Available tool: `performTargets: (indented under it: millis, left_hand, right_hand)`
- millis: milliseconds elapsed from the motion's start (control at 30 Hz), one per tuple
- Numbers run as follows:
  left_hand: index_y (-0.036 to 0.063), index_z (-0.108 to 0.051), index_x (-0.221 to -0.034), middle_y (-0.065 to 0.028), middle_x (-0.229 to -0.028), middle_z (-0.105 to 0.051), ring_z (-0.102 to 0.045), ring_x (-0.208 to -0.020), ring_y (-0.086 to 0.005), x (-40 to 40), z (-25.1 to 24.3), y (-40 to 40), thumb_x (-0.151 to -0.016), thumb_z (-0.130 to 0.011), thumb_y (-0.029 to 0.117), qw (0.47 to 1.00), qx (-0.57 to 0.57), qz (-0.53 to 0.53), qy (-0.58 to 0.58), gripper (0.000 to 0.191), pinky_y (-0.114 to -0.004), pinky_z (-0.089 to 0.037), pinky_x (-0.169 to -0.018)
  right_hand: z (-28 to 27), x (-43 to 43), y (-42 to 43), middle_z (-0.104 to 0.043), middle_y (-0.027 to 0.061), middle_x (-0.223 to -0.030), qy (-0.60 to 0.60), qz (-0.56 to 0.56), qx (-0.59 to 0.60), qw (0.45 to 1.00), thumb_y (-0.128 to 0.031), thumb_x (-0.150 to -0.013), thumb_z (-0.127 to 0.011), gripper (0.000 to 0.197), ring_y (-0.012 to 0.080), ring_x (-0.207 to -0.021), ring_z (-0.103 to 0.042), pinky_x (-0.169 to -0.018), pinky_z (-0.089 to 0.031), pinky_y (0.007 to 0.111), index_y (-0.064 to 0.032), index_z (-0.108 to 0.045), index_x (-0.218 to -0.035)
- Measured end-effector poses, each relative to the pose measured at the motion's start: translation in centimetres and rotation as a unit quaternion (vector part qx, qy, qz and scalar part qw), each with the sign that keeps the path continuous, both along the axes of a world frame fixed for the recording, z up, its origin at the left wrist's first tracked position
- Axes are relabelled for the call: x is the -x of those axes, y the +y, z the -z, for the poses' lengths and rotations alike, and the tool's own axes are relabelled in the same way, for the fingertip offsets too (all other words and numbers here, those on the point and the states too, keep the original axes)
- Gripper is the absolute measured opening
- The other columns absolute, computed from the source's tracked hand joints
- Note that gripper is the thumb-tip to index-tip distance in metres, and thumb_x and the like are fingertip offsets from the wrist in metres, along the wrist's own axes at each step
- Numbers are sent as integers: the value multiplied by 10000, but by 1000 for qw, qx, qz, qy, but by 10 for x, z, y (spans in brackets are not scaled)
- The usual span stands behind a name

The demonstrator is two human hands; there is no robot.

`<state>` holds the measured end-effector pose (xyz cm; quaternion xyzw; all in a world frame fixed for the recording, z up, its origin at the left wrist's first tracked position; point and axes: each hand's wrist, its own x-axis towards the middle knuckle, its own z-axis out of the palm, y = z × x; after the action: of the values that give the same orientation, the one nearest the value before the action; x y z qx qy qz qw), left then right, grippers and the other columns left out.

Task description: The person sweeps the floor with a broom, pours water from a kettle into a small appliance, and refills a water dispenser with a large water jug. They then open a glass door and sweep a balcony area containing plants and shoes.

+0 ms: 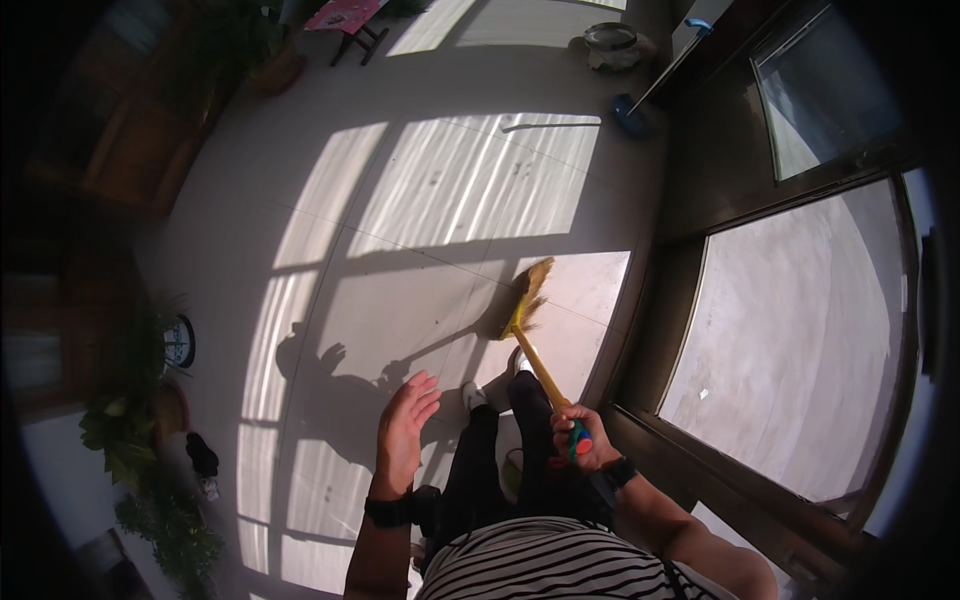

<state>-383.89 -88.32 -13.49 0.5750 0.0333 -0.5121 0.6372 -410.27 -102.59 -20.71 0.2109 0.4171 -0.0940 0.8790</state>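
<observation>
My right hand (581, 437) is closed around the upper end of a broom (541, 371), whose yellow handle ends in a red cap with a green and blue grip. The broom slants away from me, and its straw bristles (536, 281) are over the sunlit tile floor (427, 292), just beyond my shoes. Whether every bristle touches the tiles I cannot tell. To the left, my left hand (409, 412) is raised with nothing in it, fingers a little apart. My white shoes (474, 396) stand on the floor below the broom head.
Along the right runs a dark-framed glass door or window (787, 345). A blue long-handled dustpan (630, 116) stands by the far right wall, near a round basin (611, 37). Potted plants (274, 67) and wooden furniture (135, 157) line the left. A small pink-topped table (343, 16) is at the back.
</observation>
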Motion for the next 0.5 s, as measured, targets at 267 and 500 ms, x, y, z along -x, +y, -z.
performTargets:
  millis: [267, 500]
  left_hand:
    - [-69, -413, -1308, -205, -1263, -500, -496, -1147, -254, -6, -3, 17, -940, -463, 321, 997, -30, -68, 17, 539, -354, -368, -992]
    - [-61, -411, -1311, -213, -1274, -487, -487, -1161, -271, -18, -6, 34, -942, -461, 338, 983, -39, -181, -14, 546, -369, -360, -1014]
  right_hand:
    - [-20, -31, -18, -493, 30, -677, 90, -228, 221, 944, -10, -815, -540, 720, 97, -525, -479, -475, -403, 237, -238, -238, -1428]
    - [-69, -1, -39, -503, 19, -674, 0, -367, 167, 915, -18, -810, -558, 776, 86, -537, -479, -485, -409, 206, -155, -183, -1474]
